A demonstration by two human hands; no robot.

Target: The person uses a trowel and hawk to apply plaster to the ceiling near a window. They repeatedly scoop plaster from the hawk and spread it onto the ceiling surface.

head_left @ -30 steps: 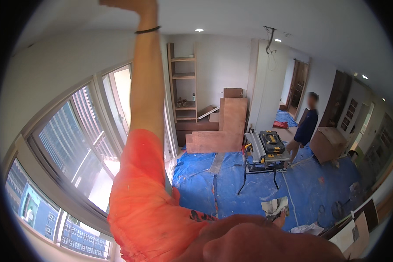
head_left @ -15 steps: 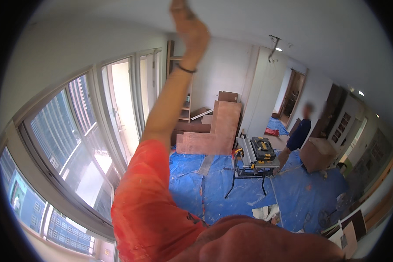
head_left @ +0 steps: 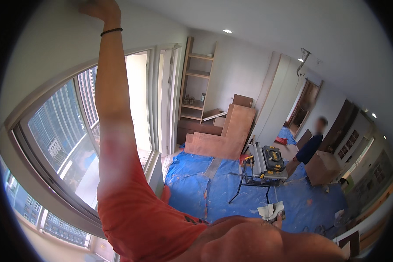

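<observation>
My left arm, in an orange-red sleeve with a dark band at the wrist, reaches straight up on the left. At its top my left hand (head_left: 101, 9) is bent at the wrist toward the pale upper wall (head_left: 52, 56), close to the ceiling (head_left: 257, 22). Blur and the dark picture rim hide its fingertips. Low on the right, a small part of my right hand (head_left: 279, 219) shows at the edge of a crumpled whitish sheet (head_left: 270, 211) and seems to grip it. The rest of that hand is hidden.
Blue sheeting (head_left: 222, 192) covers the floor. A folding-leg table saw (head_left: 260, 159) bears a black and yellow case (head_left: 274, 158). Reddish-brown boards (head_left: 240, 131) lean near a shelf unit (head_left: 198, 74). Another person (head_left: 310, 146) stands beyond the saw. Windows (head_left: 56, 126) line the left.
My left hand has swung left, from near the top middle to the upper left, over the window side. My view has turned slightly left, so the room sits further right.
</observation>
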